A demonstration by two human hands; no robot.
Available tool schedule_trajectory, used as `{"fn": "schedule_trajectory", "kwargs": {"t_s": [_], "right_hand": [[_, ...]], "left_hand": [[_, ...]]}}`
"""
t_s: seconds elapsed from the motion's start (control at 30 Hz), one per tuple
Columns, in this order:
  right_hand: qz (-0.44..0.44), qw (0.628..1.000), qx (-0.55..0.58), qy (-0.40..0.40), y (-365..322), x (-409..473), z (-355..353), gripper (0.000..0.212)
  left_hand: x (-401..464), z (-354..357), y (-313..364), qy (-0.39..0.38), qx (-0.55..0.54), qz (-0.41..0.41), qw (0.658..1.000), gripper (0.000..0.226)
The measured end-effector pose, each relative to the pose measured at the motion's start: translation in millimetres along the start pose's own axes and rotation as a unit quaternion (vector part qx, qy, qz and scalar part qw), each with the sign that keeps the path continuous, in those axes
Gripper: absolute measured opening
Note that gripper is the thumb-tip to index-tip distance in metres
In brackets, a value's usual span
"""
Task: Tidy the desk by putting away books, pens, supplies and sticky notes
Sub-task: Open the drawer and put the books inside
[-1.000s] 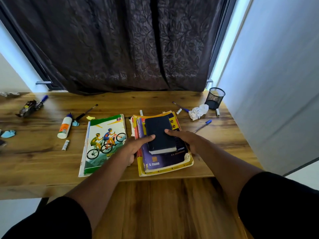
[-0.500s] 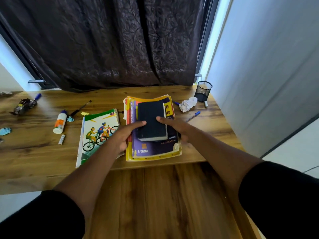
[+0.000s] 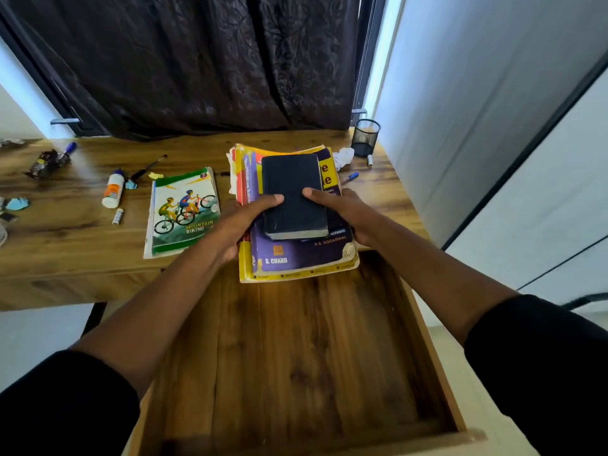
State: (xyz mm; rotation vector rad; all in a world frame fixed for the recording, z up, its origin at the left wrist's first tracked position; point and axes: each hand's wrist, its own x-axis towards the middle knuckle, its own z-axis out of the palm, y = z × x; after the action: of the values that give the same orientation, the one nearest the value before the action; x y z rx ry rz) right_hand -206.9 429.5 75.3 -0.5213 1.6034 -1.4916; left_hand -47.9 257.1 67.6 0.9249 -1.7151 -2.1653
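Stack of worn paperback books [image 3: 296, 258] topped by a small black hardback [image 3: 292, 195], overhanging the desk edge above the open wooden drawer [image 3: 296, 357], is gripped by left hand [image 3: 243, 218] and right hand [image 3: 342, 212], thumbs on top; likely heavy, floppy, slide-prone, so support underneath.

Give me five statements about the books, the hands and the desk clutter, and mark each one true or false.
1. Both hands grip the stack of books: left hand, right hand. True.
2. The black book lies at the bottom of the stack. False: it lies on top.
3. The Mountain Biking book is part of the held stack. False: it lies apart on the desk, left of the stack.
4. The drawer below the stack is open. True.
5. The glue bottle stands inside the mesh pen cup. False: it lies on the desk's left side.
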Motion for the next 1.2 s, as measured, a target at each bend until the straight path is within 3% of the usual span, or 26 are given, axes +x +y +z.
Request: {"fn": "schedule_trajectory", "kwargs": {"t_s": [0.07, 0.13, 0.27, 0.37, 0.57, 0.67, 0.97, 1.2], "right_hand": [[0.021, 0.999, -0.026, -0.008, 13, -17, -8, 0.069], [0.043, 0.997, -0.059, -0.033, 28, -33, -19, 0.064], [0.121, 0.98, -0.114, -0.109, 61, -64, -46, 0.049], [0.202, 0.96, -0.126, -0.148, 104, -78, -66, 0.063], [0.269, 0.947, -0.099, -0.143, 187, -94, -78, 0.079], [0.281, 0.945, -0.078, -0.146, 214, -95, -79, 0.076], [0.331, 0.933, -0.067, -0.121, 224, -96, -93, 0.081], [0.398, 0.899, -0.137, -0.117, 221, -102, -108, 0.107]], "left_hand": [[-15, 7, -15, -0.011, 0.018, 0.006, 1.0, 0.065], [-32, 15, -33, -0.032, 0.037, 0.007, 0.999, 0.051], [-58, 20, -72, -0.081, 0.098, -0.014, 0.992, 0.083], [-72, 23, -114, -0.115, 0.146, -0.054, 0.981, 0.082], [-88, 37, -190, -0.112, 0.179, -0.132, 0.968, 0.095], [-86, 43, -211, -0.112, 0.166, -0.158, 0.967, 0.104], [-74, 59, -238, -0.129, 0.148, -0.199, 0.96, 0.119], [-69, 72, -244, -0.174, 0.212, -0.215, 0.937, 0.095]]}}
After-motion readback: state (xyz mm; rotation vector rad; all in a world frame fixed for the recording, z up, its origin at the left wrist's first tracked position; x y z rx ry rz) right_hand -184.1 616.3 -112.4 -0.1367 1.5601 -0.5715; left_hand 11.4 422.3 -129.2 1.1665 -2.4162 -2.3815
